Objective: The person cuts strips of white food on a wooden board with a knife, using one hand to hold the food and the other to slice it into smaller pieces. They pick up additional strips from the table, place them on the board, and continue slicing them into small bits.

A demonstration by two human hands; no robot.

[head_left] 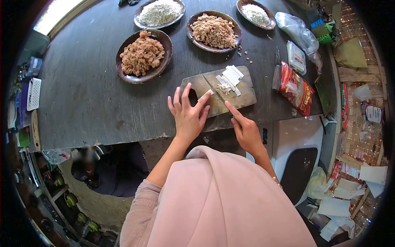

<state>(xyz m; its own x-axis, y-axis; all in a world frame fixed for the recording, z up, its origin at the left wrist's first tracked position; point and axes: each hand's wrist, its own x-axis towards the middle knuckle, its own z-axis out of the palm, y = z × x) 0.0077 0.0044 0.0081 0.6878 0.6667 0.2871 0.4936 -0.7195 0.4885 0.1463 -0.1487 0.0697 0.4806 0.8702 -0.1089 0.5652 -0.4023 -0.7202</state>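
A worn wooden cutting board (245,94) lies near the table's front edge. On its left part, the fingertips of my left hand (188,113) press on a small pale piece (205,95), with the other fingers spread. My right hand (247,131) is wrapped round the handle of a knife (214,87), index finger stretched along it; the thin blade runs diagonally across the board, just right of the pale piece. Beyond the blade are white flat strips (233,77) and a little heap of thin cut slivers (224,88).
Plates of brown curled pieces (142,55), light brown bits (214,31) and white shreds (161,12) stand behind the board, with another white-filled plate (256,15). A red packet (295,88) and plastic bags (297,31) lie right. Another person (111,171) is below the table, left.
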